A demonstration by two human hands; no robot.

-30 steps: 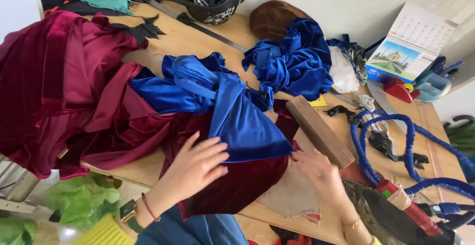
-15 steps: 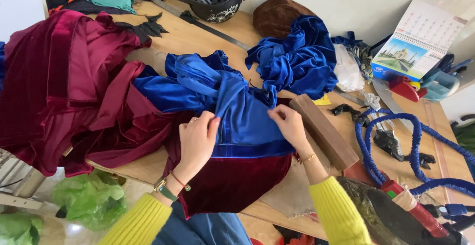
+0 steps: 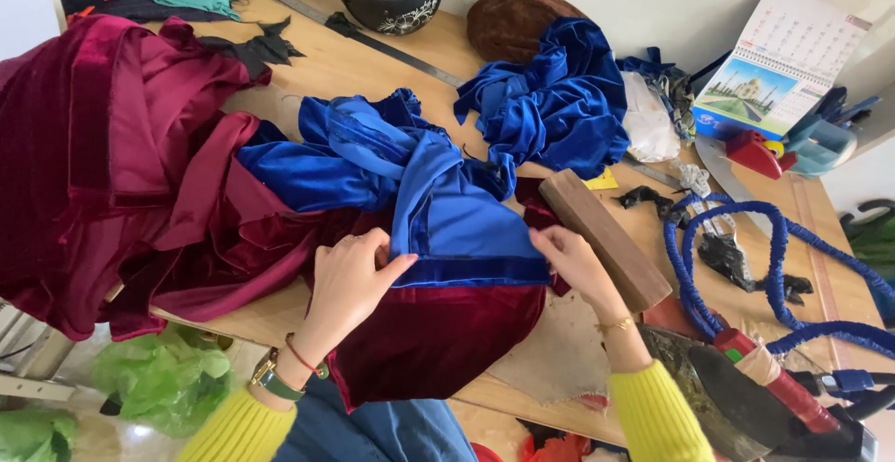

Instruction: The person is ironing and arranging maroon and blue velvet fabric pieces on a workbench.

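Tabletop (image 3: 308,70): crumpled blue fabric (image 3: 447,210), velvet-hemmed.

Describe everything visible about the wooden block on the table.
The wooden block is a long, plain rectangular bar of light brown wood, lying flat and slanted on the table. Its upper end sits by the blue fabric; its lower end points toward the iron. The right hand lies just beside it; whether they touch is unclear.
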